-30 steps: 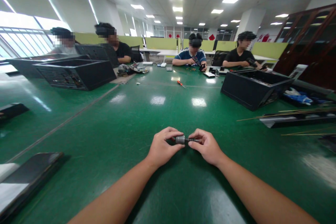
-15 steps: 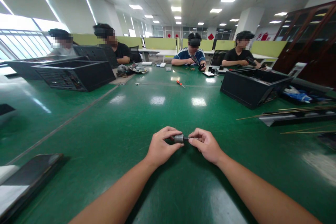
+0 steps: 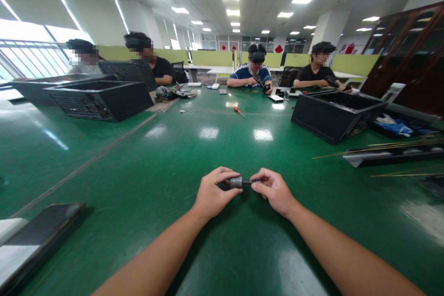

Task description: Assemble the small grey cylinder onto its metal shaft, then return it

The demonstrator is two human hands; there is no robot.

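Note:
A small grey metal cylinder [image 3: 236, 182] sits between the thumb and fingers of my left hand [image 3: 212, 194], above the green table. From its right end a thin dark shaft [image 3: 246, 181] runs level toward my right hand [image 3: 275, 192]. The thumb and fingertips of that hand pinch the shaft's far end, where a thicker metal part shows. Cylinder and shaft lie in one line. My fingers cover the cylinder's left end, and its exact kind cannot be made out.
An orange screwdriver [image 3: 237, 110] lies farther out on the green table [image 3: 194, 152]. Black computer cases [image 3: 100, 99] stand left and right [image 3: 326, 118]. Thin brass-coloured rods [image 3: 333, 155] lie at right, a dark flat panel [image 3: 45, 226] at left. Several people sit across the table.
My right hand has shifted slightly right, and a little more of the shaft shows between the hands. My left hand and the cylinder have hardly moved.

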